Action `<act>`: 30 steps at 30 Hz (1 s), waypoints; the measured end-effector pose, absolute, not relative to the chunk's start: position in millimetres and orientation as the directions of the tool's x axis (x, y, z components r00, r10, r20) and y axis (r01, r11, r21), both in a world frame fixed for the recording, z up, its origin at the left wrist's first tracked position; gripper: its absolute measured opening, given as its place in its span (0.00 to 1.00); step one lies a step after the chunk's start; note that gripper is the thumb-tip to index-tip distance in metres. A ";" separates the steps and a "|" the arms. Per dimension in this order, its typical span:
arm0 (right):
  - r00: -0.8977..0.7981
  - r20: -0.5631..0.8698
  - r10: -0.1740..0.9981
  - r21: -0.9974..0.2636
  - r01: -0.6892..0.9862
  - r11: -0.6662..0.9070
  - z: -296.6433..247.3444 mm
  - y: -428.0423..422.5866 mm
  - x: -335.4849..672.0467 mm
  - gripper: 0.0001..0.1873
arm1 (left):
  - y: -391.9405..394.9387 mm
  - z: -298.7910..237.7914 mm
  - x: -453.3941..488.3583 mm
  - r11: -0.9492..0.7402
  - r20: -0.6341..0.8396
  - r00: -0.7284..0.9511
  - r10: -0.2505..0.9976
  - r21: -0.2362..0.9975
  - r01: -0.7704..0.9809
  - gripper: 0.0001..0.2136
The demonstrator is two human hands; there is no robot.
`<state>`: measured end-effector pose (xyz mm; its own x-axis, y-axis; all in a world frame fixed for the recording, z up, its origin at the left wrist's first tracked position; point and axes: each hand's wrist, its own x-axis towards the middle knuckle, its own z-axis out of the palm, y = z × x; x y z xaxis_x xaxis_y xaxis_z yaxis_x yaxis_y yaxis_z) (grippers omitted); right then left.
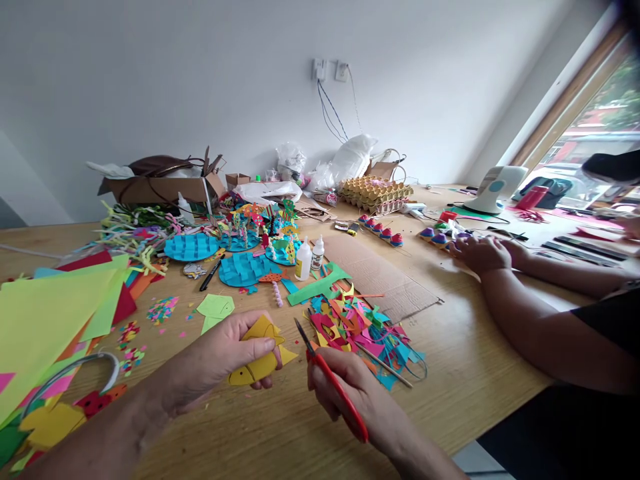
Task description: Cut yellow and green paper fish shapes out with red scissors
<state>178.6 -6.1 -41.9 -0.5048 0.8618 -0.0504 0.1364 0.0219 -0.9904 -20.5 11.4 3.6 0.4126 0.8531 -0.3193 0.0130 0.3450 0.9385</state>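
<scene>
In the head view, the left hand (220,360) is pinching a yellow fish-shaped paper cutout (260,365) just above the wooden table (465,373) — thin, light, probably floppy, best gripped flat across its body. Beside it, the right hand (350,385) is clasping red-handled scissors (334,385).

soft daylight floods in from the window (595,127) at two o'clock; faint shadows, wide-angle bending at the edges, sharp centre.
</scene>
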 end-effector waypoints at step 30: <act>-0.091 0.122 0.988 -0.923 -0.377 0.080 -20.1 27.0 143.7 0.13 | 8.5 -9.0 -3.7 0.102 -0.059 0.222 0.973 0.977 -0.185 0.08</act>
<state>143.7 27.0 -20.1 -0.0905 0.9883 0.1224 -0.3771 0.0798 -0.9227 -3.7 8.5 -9.0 0.2221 0.9732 -0.0593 -0.1848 0.1018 0.9775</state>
